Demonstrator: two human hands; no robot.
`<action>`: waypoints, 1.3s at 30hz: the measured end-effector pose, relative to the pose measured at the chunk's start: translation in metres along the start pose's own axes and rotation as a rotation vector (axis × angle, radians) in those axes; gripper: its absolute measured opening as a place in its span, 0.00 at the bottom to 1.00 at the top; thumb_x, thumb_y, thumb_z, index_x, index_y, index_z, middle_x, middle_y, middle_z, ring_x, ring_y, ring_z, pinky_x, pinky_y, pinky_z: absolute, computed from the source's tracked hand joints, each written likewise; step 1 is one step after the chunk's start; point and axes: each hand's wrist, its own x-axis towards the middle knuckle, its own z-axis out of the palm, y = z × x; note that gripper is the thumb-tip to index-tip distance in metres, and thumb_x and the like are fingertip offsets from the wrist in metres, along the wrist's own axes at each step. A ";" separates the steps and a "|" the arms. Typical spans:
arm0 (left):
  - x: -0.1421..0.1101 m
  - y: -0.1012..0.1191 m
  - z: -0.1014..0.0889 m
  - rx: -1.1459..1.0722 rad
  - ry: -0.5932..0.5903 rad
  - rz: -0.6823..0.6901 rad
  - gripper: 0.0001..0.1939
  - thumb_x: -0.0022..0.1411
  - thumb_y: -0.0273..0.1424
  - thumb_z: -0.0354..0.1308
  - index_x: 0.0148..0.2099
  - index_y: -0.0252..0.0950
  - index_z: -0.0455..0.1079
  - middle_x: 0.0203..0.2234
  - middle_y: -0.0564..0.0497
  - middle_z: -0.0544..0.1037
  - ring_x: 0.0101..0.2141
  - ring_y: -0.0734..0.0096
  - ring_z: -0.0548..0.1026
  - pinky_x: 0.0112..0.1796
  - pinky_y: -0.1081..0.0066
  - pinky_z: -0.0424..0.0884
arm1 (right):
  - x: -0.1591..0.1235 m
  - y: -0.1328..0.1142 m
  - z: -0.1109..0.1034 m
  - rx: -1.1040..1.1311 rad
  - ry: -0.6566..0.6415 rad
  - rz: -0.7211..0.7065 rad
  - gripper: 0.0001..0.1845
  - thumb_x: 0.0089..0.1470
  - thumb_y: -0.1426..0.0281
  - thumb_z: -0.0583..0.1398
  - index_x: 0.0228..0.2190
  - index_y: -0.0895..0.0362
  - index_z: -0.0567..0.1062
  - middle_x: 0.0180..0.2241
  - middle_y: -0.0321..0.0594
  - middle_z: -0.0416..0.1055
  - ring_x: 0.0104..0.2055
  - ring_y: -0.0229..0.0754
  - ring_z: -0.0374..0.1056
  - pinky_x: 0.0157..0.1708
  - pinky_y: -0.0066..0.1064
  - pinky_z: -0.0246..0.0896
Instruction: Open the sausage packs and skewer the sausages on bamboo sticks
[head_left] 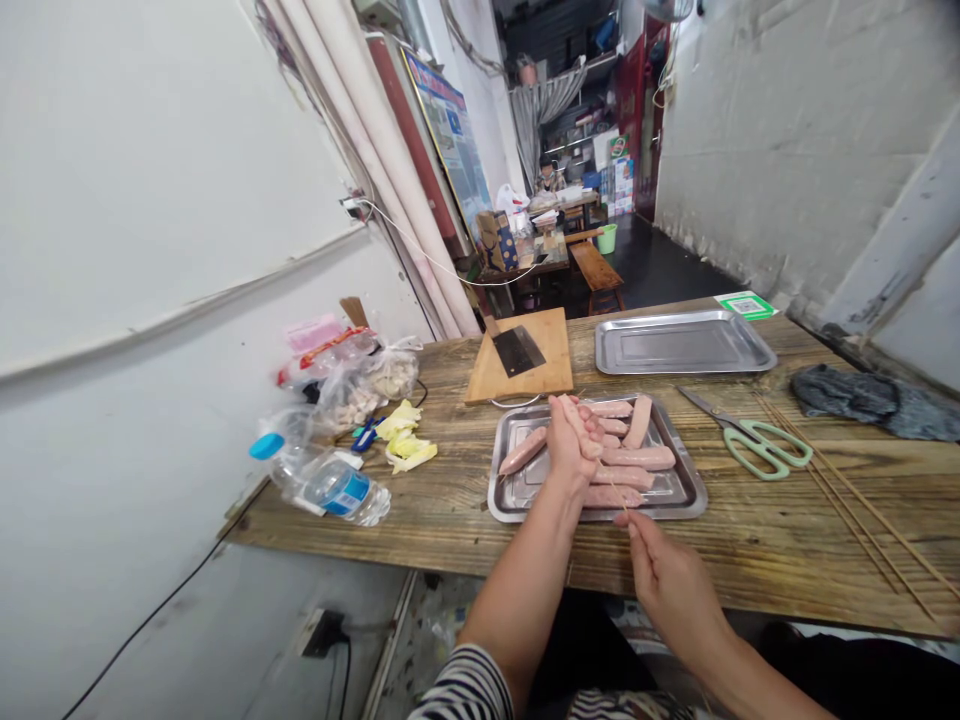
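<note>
My left hand (pixel 570 445) is closed around a pale pink sausage (pixel 579 420) above a metal tray. Below and to its right, my right hand (pixel 664 560) pinches a thin wooden skewer (pixel 619 492), whose upper end meets the lower end of the held sausage. How deep the skewer sits inside is hidden by my fingers. Several more sausages (pixel 637 457) lie in the tray (pixel 686 498), most to the right of my left hand and one (pixel 523 452) to its left.
Scissors (pixel 765 445) and long skewers (pixel 847 490) lie at right, near a dark plastic bag (pixel 870 400). Behind are a cutting board (pixel 555 340) with a cleaver (pixel 519 350) and a second tray (pixel 686 342). A water bottle (pixel 349 492), leaves (pixel 405 437) and bags (pixel 360 385) stand left.
</note>
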 end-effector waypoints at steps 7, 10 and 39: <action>-0.001 -0.001 0.000 -0.062 -0.059 -0.006 0.18 0.64 0.46 0.46 0.34 0.36 0.58 0.19 0.57 0.57 0.15 0.82 0.55 0.15 0.83 0.51 | 0.004 -0.001 0.007 0.038 0.026 0.004 0.17 0.60 0.72 0.45 0.36 0.62 0.72 0.29 0.46 0.77 0.27 0.43 0.74 0.26 0.29 0.68; -0.001 -0.001 0.000 -0.072 -0.067 -0.006 0.17 0.65 0.45 0.45 0.34 0.36 0.58 0.19 0.57 0.56 0.15 0.82 0.55 0.15 0.83 0.51 | 0.004 0.000 0.012 0.048 0.032 0.028 0.17 0.60 0.72 0.45 0.34 0.61 0.72 0.28 0.45 0.77 0.27 0.42 0.74 0.26 0.29 0.67; 0.001 -0.009 -0.002 0.019 -0.090 0.004 0.20 0.62 0.49 0.48 0.34 0.37 0.60 0.18 0.57 0.59 0.15 0.81 0.58 0.15 0.82 0.53 | 0.031 -0.003 0.029 0.291 0.017 0.277 0.16 0.56 0.67 0.46 0.24 0.57 0.70 0.22 0.43 0.72 0.24 0.42 0.68 0.25 0.29 0.61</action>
